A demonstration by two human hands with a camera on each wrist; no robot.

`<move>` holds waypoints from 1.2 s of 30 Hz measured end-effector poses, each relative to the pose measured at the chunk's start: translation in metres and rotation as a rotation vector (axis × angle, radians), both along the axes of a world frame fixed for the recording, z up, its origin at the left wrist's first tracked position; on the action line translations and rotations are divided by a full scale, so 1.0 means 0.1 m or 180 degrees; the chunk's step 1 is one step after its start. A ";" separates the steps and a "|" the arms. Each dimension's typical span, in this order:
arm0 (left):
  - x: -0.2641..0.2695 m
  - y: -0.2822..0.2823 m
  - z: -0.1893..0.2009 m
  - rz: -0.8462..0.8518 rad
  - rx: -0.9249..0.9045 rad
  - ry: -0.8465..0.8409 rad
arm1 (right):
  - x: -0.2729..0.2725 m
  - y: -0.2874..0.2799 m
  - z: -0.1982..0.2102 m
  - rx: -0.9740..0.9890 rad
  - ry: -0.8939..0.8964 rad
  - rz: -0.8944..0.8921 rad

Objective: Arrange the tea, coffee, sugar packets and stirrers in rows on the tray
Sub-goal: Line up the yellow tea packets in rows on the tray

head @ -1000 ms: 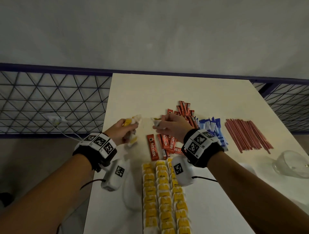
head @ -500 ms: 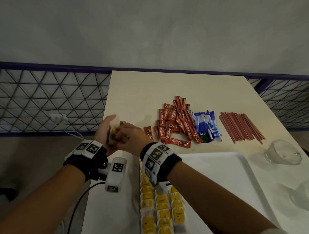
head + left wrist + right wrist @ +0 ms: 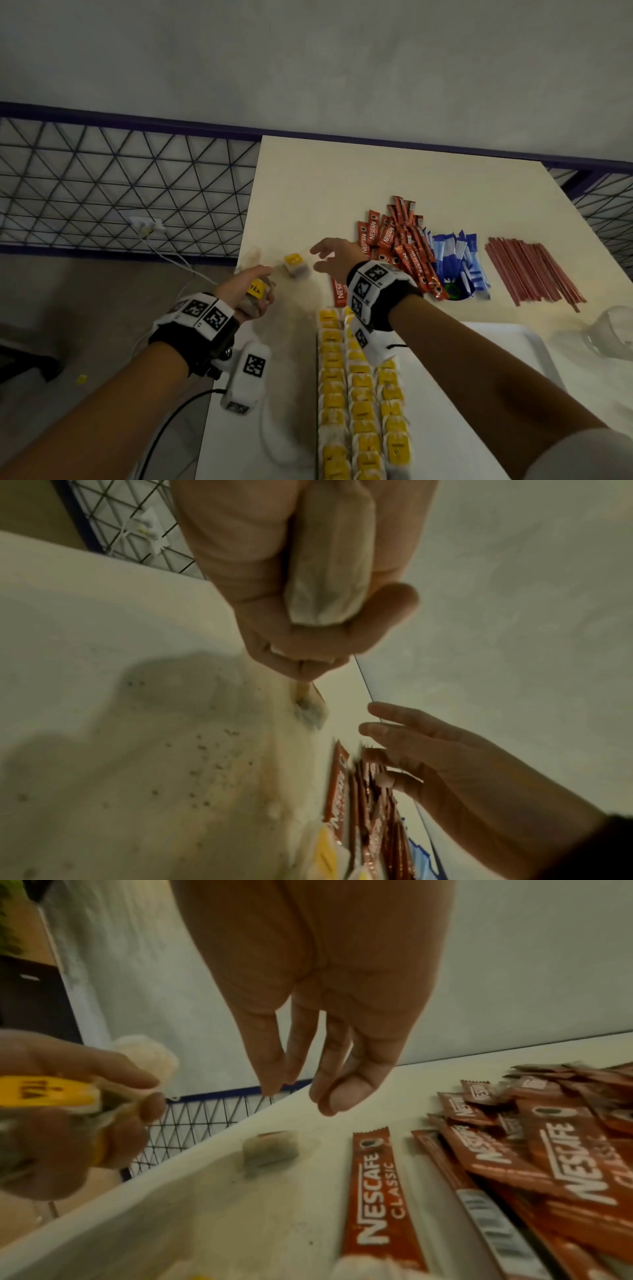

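Observation:
My left hand (image 3: 258,291) grips a small bunch of tea bags (image 3: 329,569) with a yellow tag (image 3: 44,1093), held over the table's left edge. One loose tea bag (image 3: 296,266) lies blurred on the table between my hands. My right hand (image 3: 318,258) hovers just right of it, fingers spread and holding nothing (image 3: 298,1093). Several tea bags (image 3: 359,394) lie in three rows on the white tray (image 3: 534,346). Beyond the tray are a pile of red coffee sachets (image 3: 400,246), blue sugar packets (image 3: 459,260) and red stirrers (image 3: 531,270).
A clear glass bowl (image 3: 613,329) stands at the table's right edge. A wire-mesh railing (image 3: 120,192) and a white cable (image 3: 161,246) lie past the left edge. Tea crumbs (image 3: 205,750) speckle the table near the loose bag.
My right hand has left the left hand and moved right toward the coffee pile. A single tea bag now lies on the table between them. The left hand keeps its bags.

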State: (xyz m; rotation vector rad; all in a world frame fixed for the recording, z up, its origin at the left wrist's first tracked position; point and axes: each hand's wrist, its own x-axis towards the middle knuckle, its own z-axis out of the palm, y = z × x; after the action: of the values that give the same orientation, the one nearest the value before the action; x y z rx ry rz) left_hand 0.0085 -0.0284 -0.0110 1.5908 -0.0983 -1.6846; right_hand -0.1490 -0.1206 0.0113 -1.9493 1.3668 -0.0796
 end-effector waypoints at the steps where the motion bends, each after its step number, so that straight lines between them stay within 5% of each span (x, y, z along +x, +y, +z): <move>1: 0.02 0.00 -0.01 -0.0075 0.0060 -0.0043 | 0.03 -0.03 -0.02 0.0090 0.0128 -0.0015; 7: 0.12 -0.01 -0.02 -0.0325 0.0193 -0.0224 | 0.32 -0.13 -0.14 0.0460 0.0743 -0.0112; 16: 0.17 0.01 -0.07 -0.0238 -0.0083 -0.0532 | 0.42 -0.06 -0.19 0.0718 0.0275 -0.0174; 22: 0.01 0.03 0.24 0.0230 -0.0912 -0.0191 | 0.05 0.23 0.12 0.0820 -0.0586 0.0086; 30: -0.59 0.33 0.55 -0.1203 -0.0841 -0.1362 | -0.65 0.52 0.57 0.0305 -0.0578 0.0562; 36: -1.08 0.61 0.62 -0.0967 -0.1123 -0.1390 | -1.15 0.68 0.64 0.0017 -0.0530 0.0736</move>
State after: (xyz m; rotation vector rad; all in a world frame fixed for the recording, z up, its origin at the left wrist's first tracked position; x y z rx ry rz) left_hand -0.0991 0.0324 0.0513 1.6971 -0.8476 -1.4044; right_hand -0.2639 -0.0522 0.0755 -2.0337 1.0271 -0.1246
